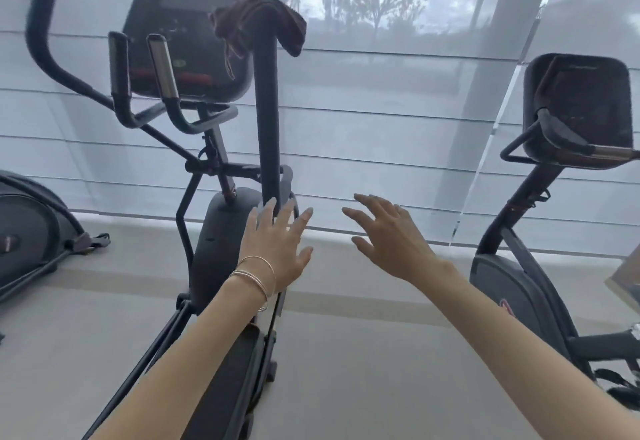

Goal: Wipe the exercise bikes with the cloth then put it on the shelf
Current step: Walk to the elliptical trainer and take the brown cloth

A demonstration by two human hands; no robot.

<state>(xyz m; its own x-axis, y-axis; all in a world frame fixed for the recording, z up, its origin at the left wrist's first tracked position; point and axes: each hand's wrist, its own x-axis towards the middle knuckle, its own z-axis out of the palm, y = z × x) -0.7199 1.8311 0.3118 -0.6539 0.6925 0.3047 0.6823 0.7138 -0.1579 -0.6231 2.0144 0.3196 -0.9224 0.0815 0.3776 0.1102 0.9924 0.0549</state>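
Up top, cloth (258, 22) half-hiding console, left hand (277, 242), right hand (388, 235) spread, empty

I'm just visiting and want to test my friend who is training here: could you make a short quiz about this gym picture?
1. True or false: the brown cloth is held in the left hand.
2. Where does the cloth hang? A) over the top of the tall handlebar of the middle machine; B) on the floor; C) on the right-hand bike.
3. Fill in: both hands, the right hand included, are open and hold ____.

Key: 1. False; it is draped on the machine. 2. A. 3. Nothing.
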